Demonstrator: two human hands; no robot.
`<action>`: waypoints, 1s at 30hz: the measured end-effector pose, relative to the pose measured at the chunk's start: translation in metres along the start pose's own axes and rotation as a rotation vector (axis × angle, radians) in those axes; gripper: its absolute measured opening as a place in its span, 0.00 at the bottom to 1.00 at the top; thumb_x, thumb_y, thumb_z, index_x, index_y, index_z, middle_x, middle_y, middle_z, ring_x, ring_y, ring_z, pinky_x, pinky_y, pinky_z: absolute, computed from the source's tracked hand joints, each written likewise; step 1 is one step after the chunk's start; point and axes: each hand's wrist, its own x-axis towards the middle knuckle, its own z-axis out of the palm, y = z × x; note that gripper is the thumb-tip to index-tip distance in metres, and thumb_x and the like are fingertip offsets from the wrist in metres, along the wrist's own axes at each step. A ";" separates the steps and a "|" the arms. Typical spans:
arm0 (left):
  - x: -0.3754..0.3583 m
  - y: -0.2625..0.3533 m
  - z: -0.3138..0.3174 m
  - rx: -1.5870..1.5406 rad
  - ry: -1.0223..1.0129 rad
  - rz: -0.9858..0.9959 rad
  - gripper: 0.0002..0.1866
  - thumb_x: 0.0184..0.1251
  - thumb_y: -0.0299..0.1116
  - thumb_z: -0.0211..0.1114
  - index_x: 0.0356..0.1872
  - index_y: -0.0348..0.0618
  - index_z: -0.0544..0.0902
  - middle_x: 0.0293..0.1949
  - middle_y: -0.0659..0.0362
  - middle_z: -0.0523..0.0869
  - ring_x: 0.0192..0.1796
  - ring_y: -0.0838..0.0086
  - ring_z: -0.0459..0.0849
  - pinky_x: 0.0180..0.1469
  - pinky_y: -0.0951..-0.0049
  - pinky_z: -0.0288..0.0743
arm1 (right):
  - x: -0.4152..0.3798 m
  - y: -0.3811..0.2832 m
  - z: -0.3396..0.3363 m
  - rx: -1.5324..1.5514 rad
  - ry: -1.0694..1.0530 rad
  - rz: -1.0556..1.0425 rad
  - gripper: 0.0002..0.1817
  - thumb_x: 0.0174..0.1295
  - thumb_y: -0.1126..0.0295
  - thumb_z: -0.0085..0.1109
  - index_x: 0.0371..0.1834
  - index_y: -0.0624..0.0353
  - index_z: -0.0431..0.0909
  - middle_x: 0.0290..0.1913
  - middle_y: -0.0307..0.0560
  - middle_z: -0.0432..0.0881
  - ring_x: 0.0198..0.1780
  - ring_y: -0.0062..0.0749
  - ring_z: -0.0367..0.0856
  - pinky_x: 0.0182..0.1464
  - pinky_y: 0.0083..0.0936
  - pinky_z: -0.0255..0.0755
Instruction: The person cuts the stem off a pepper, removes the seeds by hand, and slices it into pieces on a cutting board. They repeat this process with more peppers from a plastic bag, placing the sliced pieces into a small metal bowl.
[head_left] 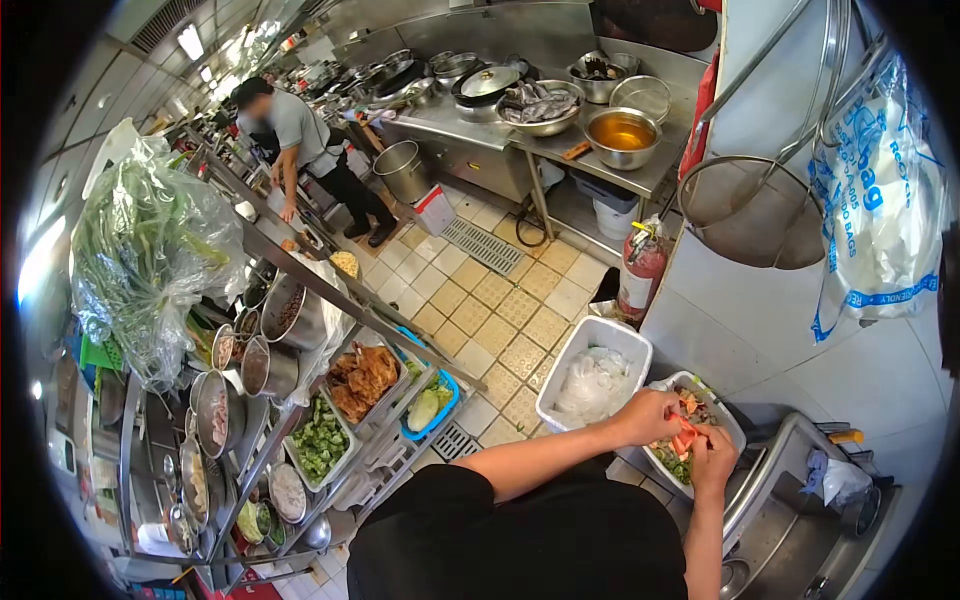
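My left hand (652, 416) and my right hand (713, 458) are close together over a white bin (733, 418) of mixed food scraps. The fingers of both hands are closed on a soft-looking red-orange piece (685, 437), whose exact kind I cannot make out. Green, orange and brown scraps (677, 467) show in the bin beneath my hands. Just beyond my left hand, a white tub (546, 400) on the floor holds a crumpled clear plastic bag (597, 388).
To the right is a metal sink (790, 500). A fire extinguisher (642, 268) stands by the wall. At left, a metal rack holds chopped greens (320, 441) and browned meat (363, 382). Bowls and a pot of amber liquid (622, 132) line the far counter. Another person (300, 135) bends at the rack.
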 end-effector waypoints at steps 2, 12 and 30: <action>0.007 -0.003 -0.002 -0.006 0.030 0.005 0.09 0.57 0.31 0.70 0.31 0.35 0.84 0.24 0.51 0.87 0.27 0.69 0.87 0.32 0.67 0.79 | 0.001 0.012 -0.009 0.007 0.101 0.034 0.11 0.59 0.80 0.56 0.41 0.67 0.86 0.37 0.53 0.86 0.37 0.43 0.86 0.45 0.35 0.79; 0.027 0.018 0.005 -0.044 0.090 0.051 0.11 0.59 0.30 0.69 0.40 0.35 0.84 0.30 0.51 0.87 0.31 0.68 0.86 0.36 0.67 0.79 | 0.003 0.077 -0.041 -0.228 0.280 0.147 0.15 0.70 0.72 0.60 0.57 0.65 0.80 0.48 0.51 0.86 0.41 0.36 0.86 0.44 0.30 0.80; 0.014 0.031 0.060 0.122 -0.023 0.387 0.08 0.60 0.30 0.68 0.38 0.39 0.81 0.35 0.49 0.81 0.41 0.50 0.84 0.44 0.53 0.78 | -0.006 0.033 -0.042 0.246 -0.147 0.568 0.08 0.69 0.75 0.54 0.43 0.61 0.84 0.32 0.39 0.84 0.30 0.19 0.80 0.32 0.21 0.71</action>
